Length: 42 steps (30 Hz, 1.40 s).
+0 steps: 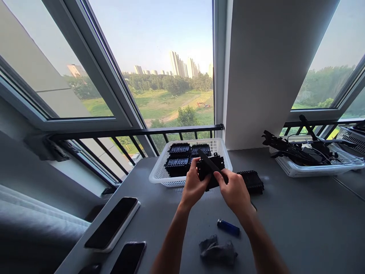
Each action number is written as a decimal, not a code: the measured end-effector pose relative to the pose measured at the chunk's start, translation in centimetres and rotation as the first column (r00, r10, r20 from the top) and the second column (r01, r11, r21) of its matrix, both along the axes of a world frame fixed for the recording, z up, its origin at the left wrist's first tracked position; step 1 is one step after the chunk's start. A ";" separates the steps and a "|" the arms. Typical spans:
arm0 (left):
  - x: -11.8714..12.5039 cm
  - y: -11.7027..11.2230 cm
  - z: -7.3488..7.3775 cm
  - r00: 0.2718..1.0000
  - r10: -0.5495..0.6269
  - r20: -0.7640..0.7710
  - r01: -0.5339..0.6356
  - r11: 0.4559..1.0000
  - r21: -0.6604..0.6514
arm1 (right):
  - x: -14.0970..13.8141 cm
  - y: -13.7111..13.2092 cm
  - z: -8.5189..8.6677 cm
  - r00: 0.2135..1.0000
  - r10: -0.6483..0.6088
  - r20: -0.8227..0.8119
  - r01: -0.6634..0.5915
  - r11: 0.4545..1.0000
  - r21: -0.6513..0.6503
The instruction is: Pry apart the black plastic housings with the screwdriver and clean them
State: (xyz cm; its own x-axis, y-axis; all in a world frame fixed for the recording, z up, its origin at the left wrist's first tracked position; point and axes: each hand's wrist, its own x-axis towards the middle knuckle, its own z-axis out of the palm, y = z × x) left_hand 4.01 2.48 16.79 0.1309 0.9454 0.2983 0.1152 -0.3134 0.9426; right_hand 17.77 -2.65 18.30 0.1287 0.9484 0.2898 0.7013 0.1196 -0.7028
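Note:
My left hand (194,186) grips the left side of a black plastic part (210,171), held above the grey table (299,220). My right hand (235,192) is closed round a thin dark tool (207,161) whose blade-like end lies across the top of that part. Just behind the hands stands a white basket (222,150) with several more black parts inside. Another black part (252,180) lies on the table to the right of my right hand.
A blue lighter (228,227) and a crumpled grey cloth (218,251) lie near my forearms. Two phones (112,222) (129,258) rest at the table's left front. A second white basket (313,167) with black cables stands at the right. A black railing (137,132) and windows are behind.

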 end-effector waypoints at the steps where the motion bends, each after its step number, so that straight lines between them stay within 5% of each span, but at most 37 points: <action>1: 0.0 0.0 0.0 1.000 0.006 0.000 -0.006 1.000 0.004 | 0.0 0.1 -0.1 0.999 -0.020 0.027 0.020 1.000 0.001; 7: -0.1 0.0 0.1 0.998 0.056 -0.041 -0.057 0.998 -0.017 | 0.7 0.4 -0.3 0.989 -0.138 0.058 0.139 0.990 -0.014; 14: 0.1 -0.1 0.3 0.996 0.061 -0.064 -0.061 0.998 -0.002 | 0.1 0.1 -0.4 1.000 0.007 0.006 -0.007 1.000 -0.014; 20: -0.2 -0.1 0.4 0.985 0.146 -0.095 -0.146 0.989 0.012 | 1.3 0.3 -0.1 0.992 -0.125 0.019 0.126 0.992 -0.018; 26: 0.0 -0.4 0.3 0.981 0.132 -0.139 -0.128 0.991 0.038 | 1.0 0.1 0.1 1.000 0.024 -0.014 -0.024 1.000 -0.011; 31: -0.2 -0.5 0.6 0.986 0.136 -0.100 -0.133 0.990 0.036 | 1.7 0.4 0.0 0.997 -0.082 0.002 0.082 0.997 -0.004; 37: 0.0 -0.5 0.5 0.984 0.115 -0.135 -0.113 0.993 0.022 | 1.5 0.3 0.1 0.993 0.081 -0.081 -0.081 0.997 0.005; 42: -0.1 -0.6 0.5 0.994 0.093 -0.062 -0.094 0.995 -0.014 | 2.1 0.6 0.1 0.994 0.010 -0.111 -0.010 1.000 0.000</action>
State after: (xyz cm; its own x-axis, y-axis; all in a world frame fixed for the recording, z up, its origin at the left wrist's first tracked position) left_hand 3.91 1.91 17.33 0.0592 0.9593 0.2762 0.2013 -0.2824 0.9379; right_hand 19.85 -2.04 18.39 0.1502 0.9499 0.2741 0.6180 0.1263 -0.7760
